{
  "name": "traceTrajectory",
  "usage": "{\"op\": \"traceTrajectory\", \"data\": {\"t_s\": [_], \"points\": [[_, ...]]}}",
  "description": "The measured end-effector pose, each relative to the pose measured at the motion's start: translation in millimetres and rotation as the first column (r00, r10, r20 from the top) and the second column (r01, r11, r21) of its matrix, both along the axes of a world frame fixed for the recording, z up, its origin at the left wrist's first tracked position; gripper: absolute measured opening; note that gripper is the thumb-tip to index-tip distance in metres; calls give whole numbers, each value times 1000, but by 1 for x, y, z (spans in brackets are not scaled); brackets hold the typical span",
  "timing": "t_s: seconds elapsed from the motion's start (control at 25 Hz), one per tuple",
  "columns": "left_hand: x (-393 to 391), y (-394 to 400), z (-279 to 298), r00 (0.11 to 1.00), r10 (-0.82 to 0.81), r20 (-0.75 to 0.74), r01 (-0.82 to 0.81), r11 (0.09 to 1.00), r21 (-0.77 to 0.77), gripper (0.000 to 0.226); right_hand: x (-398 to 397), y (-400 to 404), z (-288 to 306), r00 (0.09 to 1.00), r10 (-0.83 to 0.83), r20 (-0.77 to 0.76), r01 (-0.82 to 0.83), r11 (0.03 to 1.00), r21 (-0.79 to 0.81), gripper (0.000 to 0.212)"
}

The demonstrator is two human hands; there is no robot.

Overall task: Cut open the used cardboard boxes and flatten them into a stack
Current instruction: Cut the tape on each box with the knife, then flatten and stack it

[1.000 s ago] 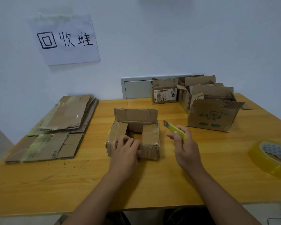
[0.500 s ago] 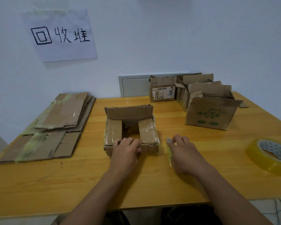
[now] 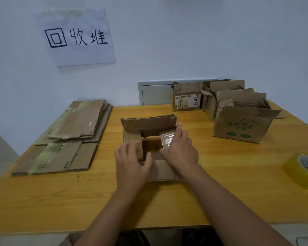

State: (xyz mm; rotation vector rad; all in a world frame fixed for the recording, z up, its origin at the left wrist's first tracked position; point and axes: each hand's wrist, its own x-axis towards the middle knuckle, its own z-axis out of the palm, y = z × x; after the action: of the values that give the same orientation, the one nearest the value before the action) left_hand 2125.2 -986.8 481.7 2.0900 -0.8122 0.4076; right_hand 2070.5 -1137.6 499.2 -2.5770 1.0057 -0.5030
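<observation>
A small open cardboard box (image 3: 149,123) stands mid-table with its far flap upright and two taped side flaps folded inward. My left hand (image 3: 131,162) rests on the left flap and the near wall, fingers loosely spread and blurred. My right hand (image 3: 180,150) lies on the shiny taped right flap with its fingers straight. A sliver of the yellow-green utility knife (image 3: 199,159) shows on the table just right of my right hand; neither hand holds it. The stack of flattened cardboard (image 3: 69,137) lies at the left of the table.
Several upright opened boxes stand at the back right, the nearest with green print (image 3: 242,126), another with a label (image 3: 187,100). A roll of clear tape (image 3: 304,168) sits at the right edge. A paper sign (image 3: 75,37) hangs on the wall above the wooden table (image 3: 220,183).
My right hand laid the knife down on the table beside the box and moved left onto the right flap. My left hand shifted on the box's left side.
</observation>
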Motion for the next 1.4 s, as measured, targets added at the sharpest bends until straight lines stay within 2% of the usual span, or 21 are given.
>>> {"op": "traceTrajectory", "data": {"t_s": [0.08, 0.16, 0.24, 0.32, 0.36, 0.44, 0.52, 0.56, 0.72, 0.92, 0.96, 1.04, 1.12, 1.2, 1.24, 1.32, 1.4], "points": [[11, -2, 10, 974, 202, -103, -200, 979, 32, 77, -3, 2, -1, 999, 0, 52, -1, 1000, 22, 109], [16, -6, 15, 952, 285, -113, -274, 956, 107, 96, -7, 4, 1, 993, 18, 114, -26, 997, 70, 107], [21, -9, 15, 938, 325, -116, -311, 942, 123, 102, -11, 4, 4, 975, 55, 215, -82, 990, 115, 102], [33, -6, 15, 928, 326, -178, -315, 945, 90, 99, -13, 2, 10, 932, 95, 351, -155, 977, 149, 91], [39, -4, 14, 928, 299, -222, -293, 954, 56, 97, -13, -1, 12, 905, 110, 410, -187, 970, 153, 81], [47, 0, 14, 940, 185, -287, -205, 978, -40, 93, -13, -5, 14, 850, 154, 503, -246, 962, 121, 46], [51, 3, 16, 955, 96, -280, -134, 984, -120, 93, -13, -6, 13, 789, 168, 591, -287, 951, 113, 18], [52, 4, 18, 961, 73, -267, -114, 983, -142, 92, -13, -7, 12, 759, 159, 631, -299, 947, 121, 15], [56, 11, 19, 958, -20, -286, -24, 988, -153, 88, -15, -7, 3, 717, 98, 691, -404, 865, 296, 35], [48, 23, 1, 952, -43, -302, 28, 998, -55, 78, -20, -11, -15, 818, 59, 572, -405, 765, 501, 53], [49, 26, -1, 943, -53, -329, 31, 997, -71, 77, -22, -12, -16, 827, 42, 560, -411, 724, 553, 61], [53, 31, 0, 882, -138, -451, 49, 978, -203, 72, -27, -18, -14, 813, -26, 582, -449, 609, 654, 71], [58, 35, 7, 763, -253, -595, 15, 927, -375, 65, -28, -24, -10, 776, -129, 618, -485, 504, 715, 55], [63, 37, 15, 680, -290, -673, -49, 899, -436, 44, -24, -27, 2, 796, -215, 566, -430, 457, 778, 26], [64, 38, 20, 646, -307, -699, -57, 894, -445, 35, -22, -28, 8, 827, -201, 525, -394, 460, 796, 27], [65, 39, 28, 618, -328, -714, -9, 906, -424, 51, -18, -28, 15, 873, -122, 473, -361, 492, 792, 31], [69, 38, 38, 653, -345, -674, 45, 906, -421, 43, -16, -29, 23, 847, -78, 526, -424, 498, 756, 30]]}}
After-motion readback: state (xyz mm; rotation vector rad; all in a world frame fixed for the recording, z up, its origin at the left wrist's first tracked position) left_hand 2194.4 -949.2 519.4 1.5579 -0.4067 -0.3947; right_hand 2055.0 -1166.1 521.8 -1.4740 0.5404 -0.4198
